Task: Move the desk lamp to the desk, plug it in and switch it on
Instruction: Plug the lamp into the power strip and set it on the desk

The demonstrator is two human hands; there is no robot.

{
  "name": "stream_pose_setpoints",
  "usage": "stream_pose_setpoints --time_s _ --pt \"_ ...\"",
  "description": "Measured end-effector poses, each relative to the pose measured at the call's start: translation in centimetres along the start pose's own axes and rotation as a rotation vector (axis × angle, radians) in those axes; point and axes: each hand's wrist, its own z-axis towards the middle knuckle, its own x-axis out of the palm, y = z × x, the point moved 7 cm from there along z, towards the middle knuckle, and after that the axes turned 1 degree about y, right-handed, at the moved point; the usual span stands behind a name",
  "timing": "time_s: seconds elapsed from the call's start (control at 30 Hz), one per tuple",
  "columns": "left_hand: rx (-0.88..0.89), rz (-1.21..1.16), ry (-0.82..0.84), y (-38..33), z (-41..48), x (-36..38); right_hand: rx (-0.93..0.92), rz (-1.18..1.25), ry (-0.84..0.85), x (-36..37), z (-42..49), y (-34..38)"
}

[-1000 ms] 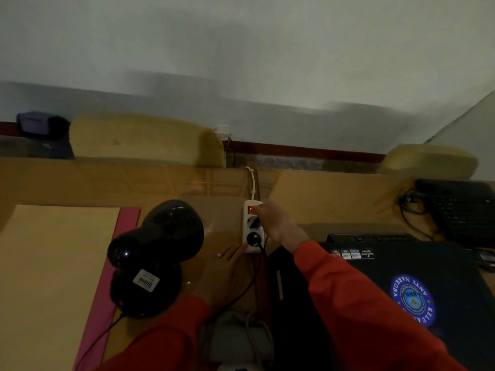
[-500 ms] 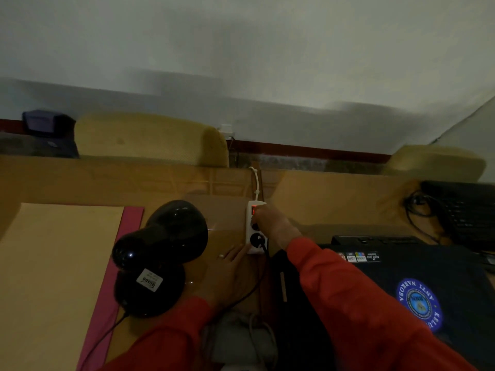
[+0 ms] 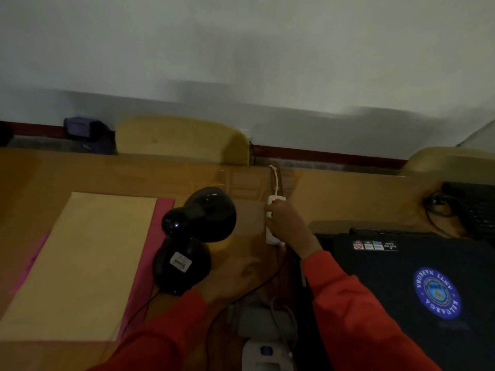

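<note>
Our right hand [image 3: 288,223] closes over the white power strip [image 3: 271,226] on the desk [image 3: 334,199]; our left hand [image 3: 241,274] lies flat, fingers apart, beside the black desk lamp [image 3: 192,236]. Its label [image 3: 180,261] is unreadable.

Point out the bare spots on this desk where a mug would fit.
Bare wood lies behind the desk lamp and tan sheet, along the far edge, and right of the power strip before the laptop bag. It is crowded between lamp and strip: both hands and cords.

Dim, murky frame throughout; soft motion blur is seen everywhere. Faint glare is caught on the glossy black lamp [image 3: 199,215]. Edges are bowed by wide-angle distortion.
</note>
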Motion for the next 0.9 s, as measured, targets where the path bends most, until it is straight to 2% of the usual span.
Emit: stream_pose_setpoints --time_s 0.07,0.13,0.27,0.37,0.43,0.5,0.63,0.7,0.73,0.8,0.83,0.9 --pt "0.031 -0.037 0.105 0.1 -2.2 -0.6 0.039 0.148 -0.089 -0.5 -1.7 1.4" --pt "0.051 -0.065 0.19 0.5 -4.5 -1.5 0.056 0.184 -0.133 -0.3 -3.5 2.7" --pt "0.006 -0.146 0.186 2.4 -9.4 -4.1 0.094 0.249 -0.003 3.2 -6.3 4.8" --pt "-0.072 -0.401 0.169 4.1 -12.6 -5.9 0.11 0.292 0.11 5.9 -7.9 7.6" --pt "-0.149 -0.59 0.204 5.2 -14.3 -7.0 0.147 0.427 0.114 6.7 -8.9 10.1" --pt "-0.217 -0.675 0.217 6.3 -15.2 -8.4 0.147 0.504 0.132 8.1 -8.9 12.2" --pt "-0.401 -0.555 0.172 10.2 -14.7 -11.2 0.222 0.706 0.179 10.9 -8.7 15.5" --pt "-0.448 -0.495 0.044 12.2 -13.5 -12.7 0.256 0.859 0.119 11.2 -8.5 17.5" --pt "-0.426 -0.468 -0.047 12.8 -12.7 -13.4 0.277 0.911 0.063 11.3 -8.4 18.4" --pt "-0.26 -0.326 -0.198 13.2 -11.0 -14.7 0.368 0.926 -0.082 11.4 -7.8 19.6" --pt "-0.146 -0.209 -0.217 13.1 -10.2 -15.0 0.415 0.899 -0.138 11.6 -7.6 20.1" --pt "0.036 0.074 -0.137 13.2 -8.7 -14.3 0.458 0.824 -0.193 12.0 -7.4 21.3"
